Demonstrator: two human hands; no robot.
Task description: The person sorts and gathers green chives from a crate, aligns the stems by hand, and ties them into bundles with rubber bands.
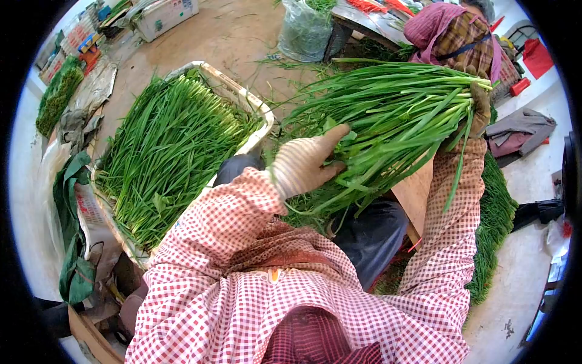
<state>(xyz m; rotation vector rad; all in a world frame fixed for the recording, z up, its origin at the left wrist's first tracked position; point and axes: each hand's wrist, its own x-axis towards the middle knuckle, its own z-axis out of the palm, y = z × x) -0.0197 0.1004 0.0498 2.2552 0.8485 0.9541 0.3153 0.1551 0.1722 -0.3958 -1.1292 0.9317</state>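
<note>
My right hand [481,108], in a brownish glove, is closed around the pale stem ends of a bunch of garlic chives [388,112]. The long green leaves fan out leftward above my lap. My left hand [306,162] wears a pale striped glove and is at the loose leaf tips, two fingers stretched and apart. A broader leaf [331,126] shows just by its upper finger. To the left, a white crate [262,109] is filled with garlic chives [176,151] laid in one direction, stem ends toward the upper right.
More greens [494,224] are heaped along my right side. A wooden board [418,188] lies beside my knee [376,233]. Ahead are a clear plastic bag [306,30] of greens, a table [373,21] and another person [454,36]. A white box [167,18] stands farther off.
</note>
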